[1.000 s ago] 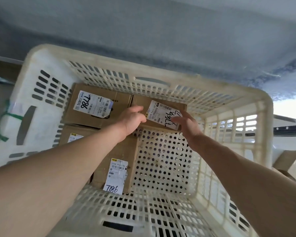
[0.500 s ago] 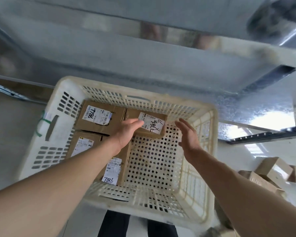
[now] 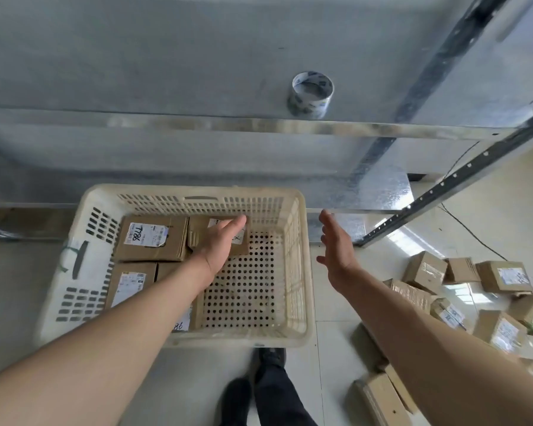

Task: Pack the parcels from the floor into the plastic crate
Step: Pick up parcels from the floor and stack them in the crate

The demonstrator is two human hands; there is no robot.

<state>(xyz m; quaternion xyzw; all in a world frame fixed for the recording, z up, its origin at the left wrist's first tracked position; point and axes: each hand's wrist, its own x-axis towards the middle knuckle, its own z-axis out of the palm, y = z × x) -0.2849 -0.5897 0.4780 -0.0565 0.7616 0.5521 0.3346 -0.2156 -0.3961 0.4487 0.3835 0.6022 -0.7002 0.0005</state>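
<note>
The plastic crate (image 3: 296, 272) holds four parcels (image 3: 151, 241) (left side), both hands' fingers (image 3: 237, 222) straight, gripping nothing.

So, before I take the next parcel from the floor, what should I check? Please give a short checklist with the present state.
1. Left hand empty: ok, fingers straight, above the rear parcel.
2. Right hand empty: ok, open, outside the crate.
3. Free crate space: ok, right half bare.
4. Packed parcels flat: ok, as far as the arm lets see.
5. Floor parcels in reach: cannot tell.
</note>
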